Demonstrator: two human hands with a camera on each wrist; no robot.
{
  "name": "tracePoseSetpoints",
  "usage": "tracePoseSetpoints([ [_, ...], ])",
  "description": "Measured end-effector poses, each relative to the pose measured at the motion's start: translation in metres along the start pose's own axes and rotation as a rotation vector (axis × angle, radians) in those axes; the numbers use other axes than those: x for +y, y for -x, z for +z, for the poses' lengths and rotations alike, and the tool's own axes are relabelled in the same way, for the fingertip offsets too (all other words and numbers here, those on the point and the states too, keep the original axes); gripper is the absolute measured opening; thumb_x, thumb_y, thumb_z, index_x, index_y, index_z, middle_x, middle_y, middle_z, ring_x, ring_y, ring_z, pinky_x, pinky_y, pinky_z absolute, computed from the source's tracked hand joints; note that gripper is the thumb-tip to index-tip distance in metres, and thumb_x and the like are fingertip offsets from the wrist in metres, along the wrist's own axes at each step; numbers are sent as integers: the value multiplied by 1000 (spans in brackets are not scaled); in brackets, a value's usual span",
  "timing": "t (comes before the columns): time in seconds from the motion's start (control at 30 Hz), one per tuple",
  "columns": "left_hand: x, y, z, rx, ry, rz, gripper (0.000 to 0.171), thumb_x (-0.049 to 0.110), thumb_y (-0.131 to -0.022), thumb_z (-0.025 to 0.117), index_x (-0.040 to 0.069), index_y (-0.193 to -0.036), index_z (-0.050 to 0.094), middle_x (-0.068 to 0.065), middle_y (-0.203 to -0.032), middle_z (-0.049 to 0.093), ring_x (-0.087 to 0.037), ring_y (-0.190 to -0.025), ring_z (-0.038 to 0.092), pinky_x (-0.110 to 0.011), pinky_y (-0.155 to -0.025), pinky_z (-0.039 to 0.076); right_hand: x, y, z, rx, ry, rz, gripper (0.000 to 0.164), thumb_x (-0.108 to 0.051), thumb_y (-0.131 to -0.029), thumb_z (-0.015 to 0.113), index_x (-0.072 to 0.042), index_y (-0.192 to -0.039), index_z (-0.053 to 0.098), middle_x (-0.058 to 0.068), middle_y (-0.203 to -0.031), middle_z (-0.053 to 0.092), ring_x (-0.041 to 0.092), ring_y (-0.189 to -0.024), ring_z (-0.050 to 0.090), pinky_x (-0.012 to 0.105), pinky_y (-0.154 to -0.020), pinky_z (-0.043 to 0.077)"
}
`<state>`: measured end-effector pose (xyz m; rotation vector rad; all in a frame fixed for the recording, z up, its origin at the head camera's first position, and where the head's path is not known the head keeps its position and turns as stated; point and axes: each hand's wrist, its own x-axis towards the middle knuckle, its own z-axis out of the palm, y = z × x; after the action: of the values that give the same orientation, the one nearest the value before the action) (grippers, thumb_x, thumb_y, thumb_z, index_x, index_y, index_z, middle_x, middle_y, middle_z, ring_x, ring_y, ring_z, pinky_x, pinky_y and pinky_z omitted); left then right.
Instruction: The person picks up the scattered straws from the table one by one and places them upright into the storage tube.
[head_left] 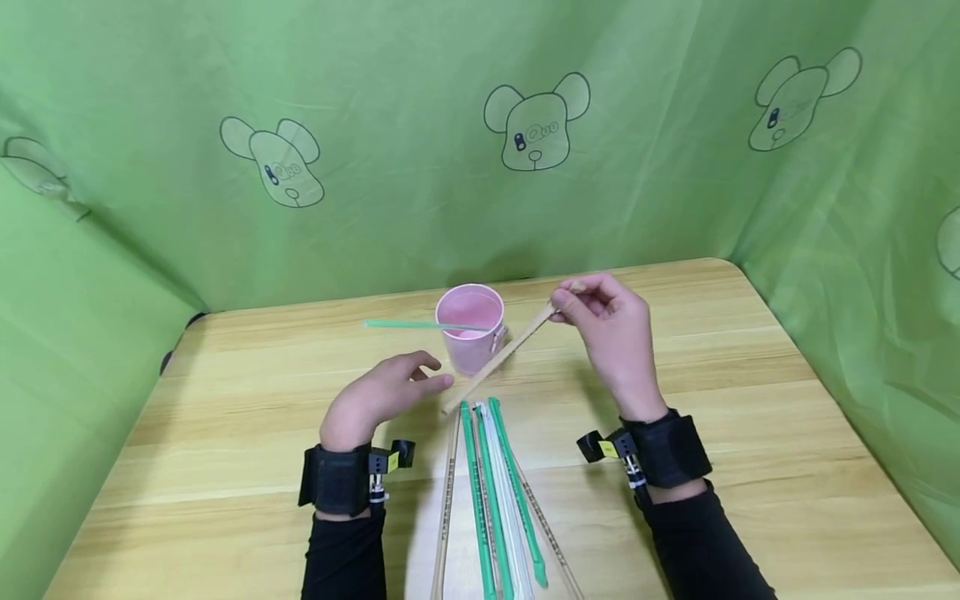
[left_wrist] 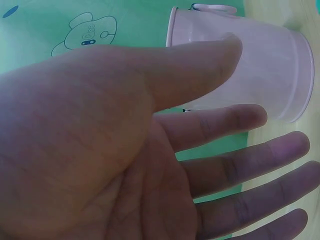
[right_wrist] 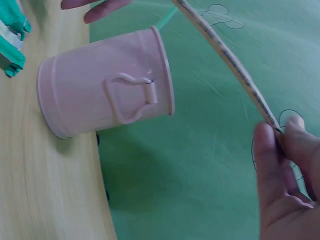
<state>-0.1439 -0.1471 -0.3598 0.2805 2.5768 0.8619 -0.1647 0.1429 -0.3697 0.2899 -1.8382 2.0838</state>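
Note:
Between thumb and fingertips, my right hand [head_left: 611, 333] pinches one end of a brown paper-wrapped straw [head_left: 498, 359]. The straw slants down to the left, passing in front of the pink bucket [head_left: 467, 357]; its far end is close to my left fingertips. My left hand [head_left: 386, 390] holds nothing; in the left wrist view its fingers [left_wrist: 250, 172] are spread and fairly straight beside the bucket. A thin green straw [head_left: 401, 325] leans across the bucket's rim and sticks out to the left. The bucket stands upright, with a small handle [right_wrist: 131, 97] on its side.
Nearer me on the wooden table [head_left: 247, 417] lies a loose bundle of straws: green ones [head_left: 517, 492], white ones [head_left: 506, 500] and printed brown ones [head_left: 542, 517]. Green cloth [head_left: 405, 208] with bear-head drawings hangs behind and at both sides.

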Motion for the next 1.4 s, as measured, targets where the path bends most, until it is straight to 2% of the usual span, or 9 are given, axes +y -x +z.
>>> tracePoseSetpoints([
  [0.17, 0, 0, 1, 10, -9, -13, 50, 40, -108, 60, 2, -141, 62, -15, -122, 70, -30, -112, 66, -54, -99, 52, -3, -2, 0, 148, -74, -172, 11, 7, -96, 75, 7, -106, 70, 19, -102, 70, 23, -87, 72, 34, -84, 62],
  [0.33, -1, -1, 4, 14, -12, -38, 53, 41, -108, 61, 1, -143, 61, -17, -128, 69, -33, -117, 65, -55, -101, 52, -6, -2, 1, 313, -151, -287, 13, 7, -94, 76, 9, -105, 69, 19, -101, 67, 27, -87, 70, 34, -85, 62],
  [0.47, -1, -3, 7, 2, -7, -30, 51, 39, -108, 61, 0, -142, 62, -19, -132, 67, -36, -121, 64, -56, -103, 51, -6, 0, 3, 361, -120, -344, 14, 10, -93, 77, 10, -104, 70, 18, -103, 67, 28, -91, 69, 34, -87, 61],
  [0.53, -1, -5, 9, -2, -2, -21, 49, 38, -108, 61, 0, -139, 64, -19, -132, 67, -36, -121, 63, -56, -103, 51, -5, 2, 5, 338, -49, -372, 14, 11, -92, 77, 10, -104, 70, 17, -105, 67, 27, -94, 69, 34, -89, 60],
  [0.63, -1, -8, 12, -18, 15, -22, 44, 36, -107, 63, 0, -131, 68, -17, -120, 70, -33, -107, 67, -50, -93, 55, -3, 5, 7, 265, 61, -409, 14, 12, -91, 77, 9, -103, 71, 13, -107, 68, 25, -98, 68, 33, -91, 60],
  [0.8, 0, -11, 17, -41, 68, -88, 33, 30, -106, 68, 1, -120, 71, -14, -96, 69, -29, -83, 67, -43, -76, 58, 1, 8, 13, 125, 167, -445, 13, 9, -90, 79, 7, -103, 73, 10, -109, 69, 23, -101, 68, 34, -92, 60],
  [0.97, 1, -12, 20, -44, 121, -137, 21, 19, -98, 79, 2, -107, 71, -13, -93, 68, -30, -80, 68, -44, -73, 61, 3, 10, 17, 17, 242, -450, 14, 1, -92, 80, 3, -105, 76, 8, -112, 71, 22, -104, 69, 34, -93, 60],
  [1.13, 1, -12, 22, -47, 165, -159, 19, 12, -94, 83, 3, -102, 69, -10, -92, 67, -30, -78, 70, -42, -70, 62, 5, 10, 19, -32, 300, -432, 16, -4, -93, 81, -4, -108, 78, 2, -114, 72, 19, -103, 69, 33, -91, 60],
  [1.4, 4, -15, 27, -19, 116, -197, 21, 11, -89, 87, 4, -96, 69, -10, -86, 67, -29, -73, 68, -41, -69, 60, 11, 11, 20, -93, 334, -422, 17, -4, -94, 80, -5, -110, 78, 1, -115, 72, 17, -105, 70, 30, -91, 60],
])
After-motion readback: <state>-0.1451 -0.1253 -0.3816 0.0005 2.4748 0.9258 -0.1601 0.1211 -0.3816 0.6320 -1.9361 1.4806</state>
